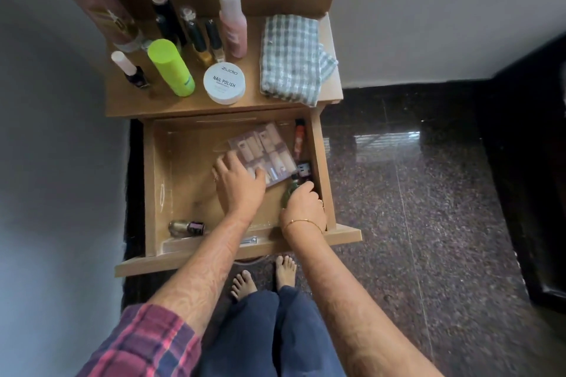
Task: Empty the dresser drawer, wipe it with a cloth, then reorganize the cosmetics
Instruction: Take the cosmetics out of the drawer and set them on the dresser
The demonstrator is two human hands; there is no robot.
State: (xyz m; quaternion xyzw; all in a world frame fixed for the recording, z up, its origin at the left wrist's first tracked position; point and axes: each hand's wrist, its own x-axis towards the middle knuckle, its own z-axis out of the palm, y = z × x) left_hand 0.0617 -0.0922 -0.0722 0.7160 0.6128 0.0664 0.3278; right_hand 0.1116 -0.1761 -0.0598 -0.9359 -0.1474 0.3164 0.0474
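Note:
The wooden drawer is pulled out below the dresser top. In it lies a clear box of false nails, with my left hand resting on its near corner, fingers spread. My right hand is closed around a dark green bottle at the drawer's right side. An orange bottle and a small dark bottle with a white label lie along the right wall. A gold nail polish bottle lies at the front left. A green-and-white checked cloth sits folded on the dresser top.
On the dresser top stand a lime green bottle, a white nail polish remover tub, a pink bottle and several dark bottles. A mirror rises behind. My bare feet stand on dark granite floor below the drawer front.

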